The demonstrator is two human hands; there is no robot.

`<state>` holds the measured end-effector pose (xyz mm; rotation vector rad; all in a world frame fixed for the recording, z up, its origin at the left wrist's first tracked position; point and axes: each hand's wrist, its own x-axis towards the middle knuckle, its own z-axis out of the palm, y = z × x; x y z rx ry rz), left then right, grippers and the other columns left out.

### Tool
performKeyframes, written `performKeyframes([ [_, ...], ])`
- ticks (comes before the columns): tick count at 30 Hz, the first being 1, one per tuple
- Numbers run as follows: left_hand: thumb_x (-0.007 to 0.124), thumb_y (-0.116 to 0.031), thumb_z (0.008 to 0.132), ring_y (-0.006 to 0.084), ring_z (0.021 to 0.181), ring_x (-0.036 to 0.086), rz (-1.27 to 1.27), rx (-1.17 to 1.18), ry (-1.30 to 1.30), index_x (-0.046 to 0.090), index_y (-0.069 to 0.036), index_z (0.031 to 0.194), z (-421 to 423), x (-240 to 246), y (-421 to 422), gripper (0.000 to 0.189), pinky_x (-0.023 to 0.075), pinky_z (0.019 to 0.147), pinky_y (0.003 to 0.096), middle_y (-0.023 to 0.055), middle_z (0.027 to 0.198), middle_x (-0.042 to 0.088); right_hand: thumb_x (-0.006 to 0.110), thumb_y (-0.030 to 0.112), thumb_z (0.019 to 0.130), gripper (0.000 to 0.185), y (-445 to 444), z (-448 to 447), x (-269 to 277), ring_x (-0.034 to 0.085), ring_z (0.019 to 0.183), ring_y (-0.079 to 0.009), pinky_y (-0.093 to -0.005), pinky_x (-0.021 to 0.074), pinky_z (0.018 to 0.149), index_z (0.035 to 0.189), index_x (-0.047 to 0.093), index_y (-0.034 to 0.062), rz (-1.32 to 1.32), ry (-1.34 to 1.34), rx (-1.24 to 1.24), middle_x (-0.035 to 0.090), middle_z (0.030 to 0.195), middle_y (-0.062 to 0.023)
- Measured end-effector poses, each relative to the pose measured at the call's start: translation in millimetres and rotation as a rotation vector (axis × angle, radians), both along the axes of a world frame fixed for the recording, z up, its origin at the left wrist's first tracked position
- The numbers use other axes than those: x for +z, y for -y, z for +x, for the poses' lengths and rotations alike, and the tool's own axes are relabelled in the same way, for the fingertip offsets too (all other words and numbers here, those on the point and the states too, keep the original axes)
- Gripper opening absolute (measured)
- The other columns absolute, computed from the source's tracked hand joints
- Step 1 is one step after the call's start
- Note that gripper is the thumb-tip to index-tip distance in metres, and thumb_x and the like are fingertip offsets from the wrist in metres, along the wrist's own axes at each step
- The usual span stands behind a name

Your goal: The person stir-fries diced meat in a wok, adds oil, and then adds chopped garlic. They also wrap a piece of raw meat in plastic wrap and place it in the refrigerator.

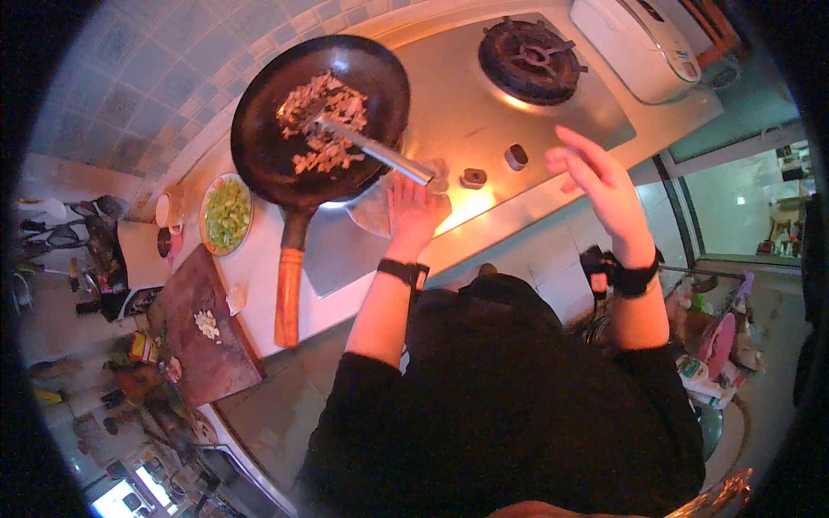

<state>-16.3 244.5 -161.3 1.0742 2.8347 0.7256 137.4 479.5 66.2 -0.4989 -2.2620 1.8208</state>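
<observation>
A black wok point(382, 84) with a wooden handle point(288, 298) stands on the stove at the upper left, holding chopped meat point(330, 110). A metal utensil point(388, 157) rests in it, its handle end over the wok's near rim. My left hand point(413, 210) lies on a light cloth point(372, 210) beside the wok, just below the utensil's end; whether its fingers grip the cloth is unclear. My right hand point(592, 181) is raised in front of the stove's edge, fingers apart, with nothing in it. Two stove knobs point(475, 178) sit between my hands. A plate of chopped green vegetable point(227, 217) stands left of the wok.
A wooden cutting board point(188, 349) bears chopped pale pieces point(207, 324). The second gas burner point(534, 61) is at the top right, with a white appliance point(638, 52) beyond it. A tiled wall point(149, 84) rises behind the wok. The counter's front edge runs before my body.
</observation>
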Motion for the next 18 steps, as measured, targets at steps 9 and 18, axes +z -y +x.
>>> performKeyframes([
  [9, 0.054, -0.022, 0.088, 0.0421, 0.132, 0.033, 0.011, -0.194, -0.146, 0.048, -0.014, 0.134, -43, -13, -65, 0.047, 0.0274, 0.109, 0.0505, 0.0179, 0.145, 0.036, 0.062, 0.019, 0.09, 0.04, -42, 76, -45, 0.058, 0.084, -0.0084, -0.0239, 0.0483, 0.072, 0.125, 0.056, 0.0029, -0.098, 0.287, 0.078, 0.064, 0.093, -0.0025],
  [18, 0.059, -0.017, 0.084, 0.0403, 0.135, 0.028, -0.174, 0.092, -0.12, 0.046, -0.012, 0.135, 128, 23, -4, 0.053, 0.0227, 0.11, 0.0523, 0.0194, 0.147, 0.031, 0.064, 0.017, 0.087, 0.037, -57, 93, -93, 0.058, 0.077, -0.0102, -0.0259, 0.0489, 0.071, 0.12, 0.06, 0.0013, -0.063, 0.326, 0.281, 0.065, 0.086, -0.0042],
])
